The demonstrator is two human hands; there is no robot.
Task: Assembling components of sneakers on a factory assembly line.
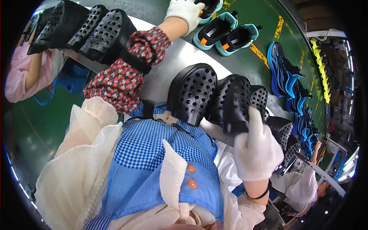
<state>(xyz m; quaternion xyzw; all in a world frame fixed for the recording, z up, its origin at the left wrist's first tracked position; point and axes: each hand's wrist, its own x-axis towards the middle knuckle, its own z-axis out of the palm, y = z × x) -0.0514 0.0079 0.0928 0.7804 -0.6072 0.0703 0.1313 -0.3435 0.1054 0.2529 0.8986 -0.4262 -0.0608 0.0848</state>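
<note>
My left hand (184,14), in a white glove and a red-and-black patterned sleeve, reaches to the top edge of the view. Its fingers close at a black-and-teal sneaker (210,10), which the edge partly cuts off. Two matching sneakers, a left one (215,32) and a right one (238,39), stand beside it on the green surface. My right hand (257,153), also gloved, is at the lower end of a black perforated shoe-shaped shell (235,103) smeared by motion. One finger lies stretched along the shell; the other fingers are curled and partly hidden.
Another black perforated shell (194,90) stands left of my right hand, and several more (109,34) line the metal ledge (163,73). Blue-and-black sneakers (283,73) and yellow ones (321,69) form rows at right. Co-workers in pink (28,73) and white (303,188) sit at both sides.
</note>
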